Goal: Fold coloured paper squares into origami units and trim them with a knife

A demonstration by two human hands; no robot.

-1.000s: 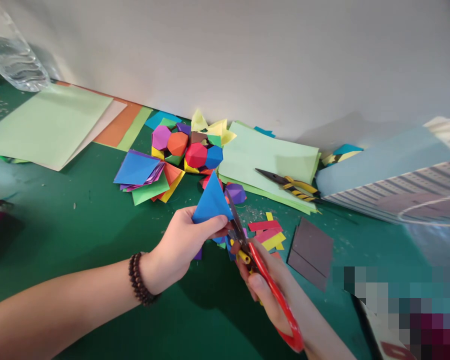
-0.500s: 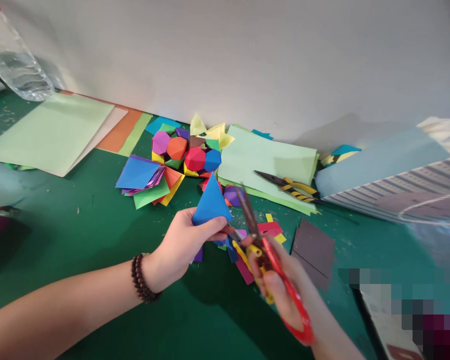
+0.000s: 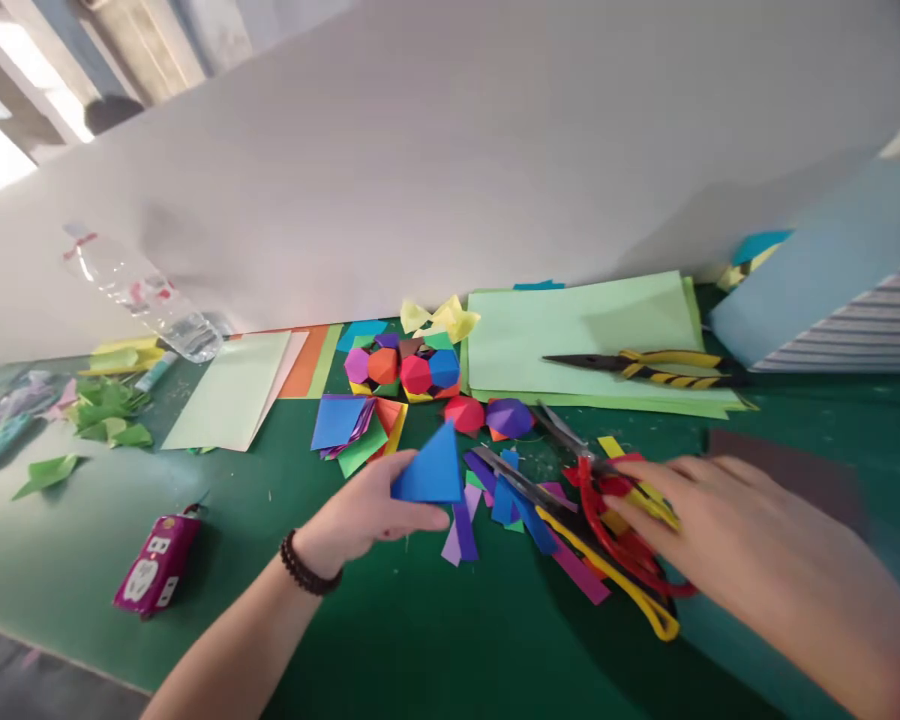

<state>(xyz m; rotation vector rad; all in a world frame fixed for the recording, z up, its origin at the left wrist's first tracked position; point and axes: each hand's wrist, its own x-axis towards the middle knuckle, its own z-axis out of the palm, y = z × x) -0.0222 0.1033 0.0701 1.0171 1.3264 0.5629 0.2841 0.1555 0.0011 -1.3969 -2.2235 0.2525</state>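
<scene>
My left hand (image 3: pixel 364 510) grips a blue folded paper triangle (image 3: pixel 431 468) between thumb and fingers. My right hand (image 3: pixel 750 520) is open, its fingers spread just above red-handled scissors (image 3: pixel 607 520), which lie on the table. Their handles sit beneath my fingertips, and I cannot tell whether they touch. Yellow-handled scissors (image 3: pixel 615 570) lie crossed with them, over loose strips of purple, blue and yellow paper (image 3: pixel 487 510). The strips spread between my two hands.
Paper polyhedra (image 3: pixel 401 370) and folded units sit behind my hands on a green cutting mat (image 3: pixel 217 560). Pliers (image 3: pixel 637 365) rest on a light green paper stack (image 3: pixel 577 335). Around lie a plastic bottle (image 3: pixel 142 295), magenta pouch (image 3: pixel 157 565), and striped box (image 3: pixel 825 280).
My right hand has let go of the red-handled scissors, which now lie on the table. The view has swung and tilted, showing more table at the left. My left hand keeps the blue triangle.
</scene>
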